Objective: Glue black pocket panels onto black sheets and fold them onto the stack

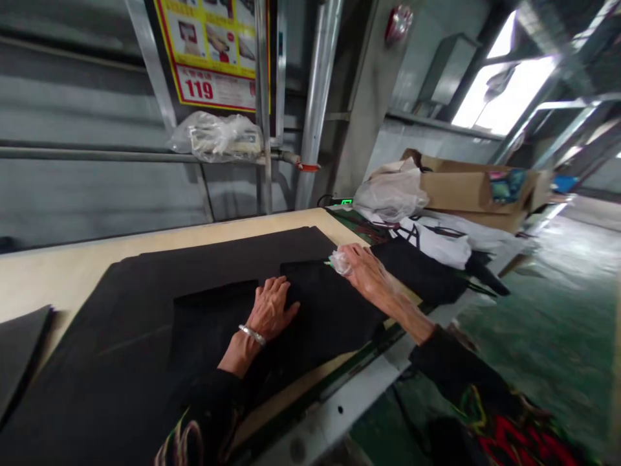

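My left hand (269,310), with a silver bangle (252,335) on the wrist, lies flat with its fingers apart on a black fabric sheet (330,317). That sheet is one of several overlapping black sheets on a pale wooden table (97,275). My right hand (366,272) rests near the sheet's far edge, its fingers closed on a crumpled bit of clear plastic (341,263). What the plastic wraps, if anything, cannot be seen. Dark patterned sleeves cover both forearms.
A black fabric pile (417,272) and white bag (436,243) lie beyond my right hand. Behind them stands a cardboard box (466,188). A separate black stack (19,353) sits at the left. The table's near edge has a green strip, with a green floor (538,330) below.
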Demonstrator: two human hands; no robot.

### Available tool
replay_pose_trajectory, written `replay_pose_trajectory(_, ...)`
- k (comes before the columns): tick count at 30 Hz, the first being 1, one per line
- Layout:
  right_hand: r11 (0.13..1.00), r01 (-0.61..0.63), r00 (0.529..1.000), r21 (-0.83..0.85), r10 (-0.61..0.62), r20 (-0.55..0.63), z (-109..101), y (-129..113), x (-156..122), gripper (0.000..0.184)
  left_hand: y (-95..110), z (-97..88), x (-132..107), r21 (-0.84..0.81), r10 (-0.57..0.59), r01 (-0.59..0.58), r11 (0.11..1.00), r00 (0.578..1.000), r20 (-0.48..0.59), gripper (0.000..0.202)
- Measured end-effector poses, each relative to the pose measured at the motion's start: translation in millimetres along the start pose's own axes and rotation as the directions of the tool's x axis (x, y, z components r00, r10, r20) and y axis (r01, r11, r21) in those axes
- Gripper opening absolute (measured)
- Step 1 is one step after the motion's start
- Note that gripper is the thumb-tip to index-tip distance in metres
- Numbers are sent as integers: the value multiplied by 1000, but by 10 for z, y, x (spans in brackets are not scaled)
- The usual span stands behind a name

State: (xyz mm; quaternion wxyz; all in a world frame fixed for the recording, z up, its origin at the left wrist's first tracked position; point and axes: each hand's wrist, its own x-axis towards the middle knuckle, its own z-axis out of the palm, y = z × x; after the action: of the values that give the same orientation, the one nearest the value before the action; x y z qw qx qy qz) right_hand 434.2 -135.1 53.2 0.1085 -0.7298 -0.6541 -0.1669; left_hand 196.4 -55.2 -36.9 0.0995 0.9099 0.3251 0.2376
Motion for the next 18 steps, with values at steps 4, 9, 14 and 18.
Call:
replay_pose_trajectory(4, 996, 47, 999, 81, -46, -12, 9, -154, 12, 34, -6, 2, 4, -5, 0, 0, 1000, 1000, 3, 38)
replay_pose_trajectory(9, 978, 95, 995, 188, -89, -40, 52, -498, 65, 37, -5, -3, 6, -12, -10, 10, 1000, 1000, 17, 40)
replay_pose_trajectory(14, 970, 114, 993, 216, -105, -51, 132, -835, 173, 44, 19, -35, 14, -36, -33, 35, 999, 999, 37, 40)
replay_pose_trajectory(18, 966, 124, 992, 227, -113, -63, 163, -852, 194, 43, 15, -36, 15, -44, -29, 31, 999, 999, 39, 39)
